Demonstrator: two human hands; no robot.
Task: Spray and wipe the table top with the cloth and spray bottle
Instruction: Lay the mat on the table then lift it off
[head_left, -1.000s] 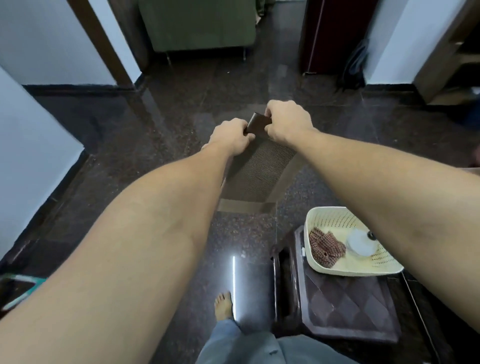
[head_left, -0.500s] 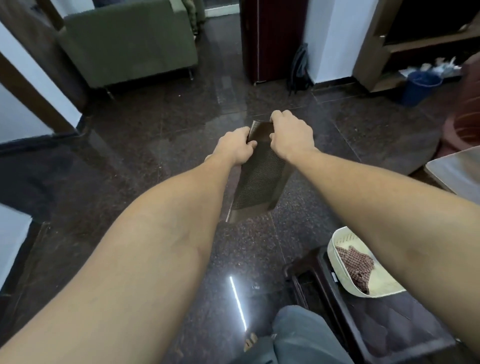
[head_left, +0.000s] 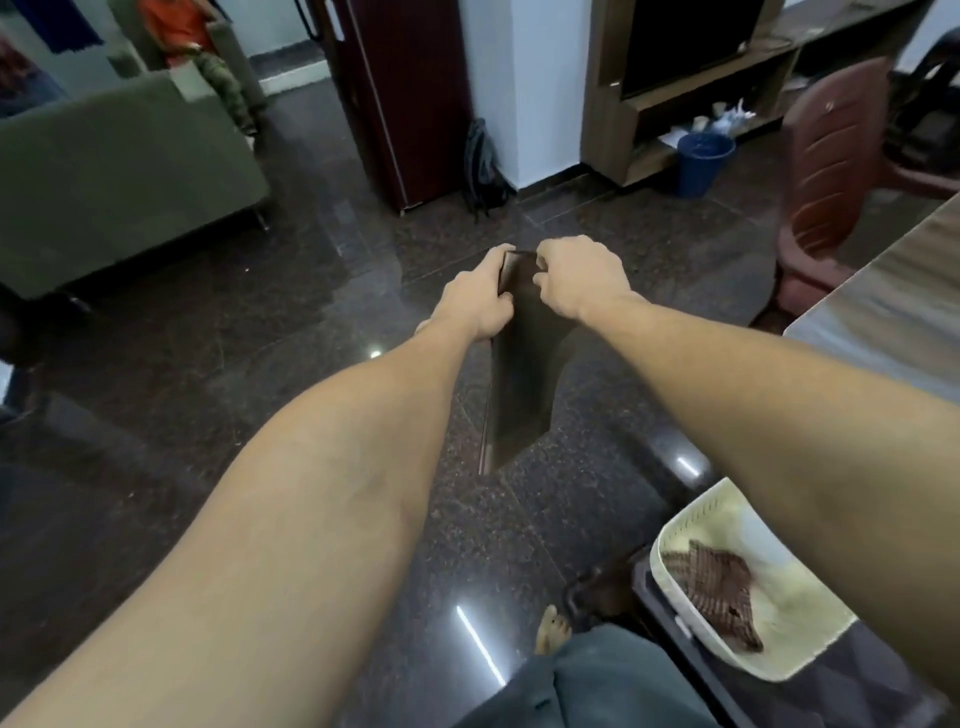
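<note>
A dark brown woven mat (head_left: 522, 384) hangs in the air over the floor, held out at arm's length. My left hand (head_left: 475, 304) grips its top left edge and my right hand (head_left: 579, 278) grips its top right edge. A checked brown cloth (head_left: 714, 587) lies in a cream perforated basket (head_left: 691, 525) at the lower right, partly hidden by my right forearm. The spray bottle is hidden from view. The wooden table top (head_left: 893, 306) shows at the right edge.
The basket stands on a dark plastic stool (head_left: 660, 618). A red-brown plastic chair (head_left: 831, 171) stands by the table. A green sofa (head_left: 119, 176) is at far left, a blue bin (head_left: 704, 163) and TV unit (head_left: 675, 67) beyond. My bare foot (head_left: 553, 631) is on the dark granite floor.
The view has swung to the right, bringing the table and chair into sight. Both hands still hold the mat, which now hangs narrower and more edge-on.
</note>
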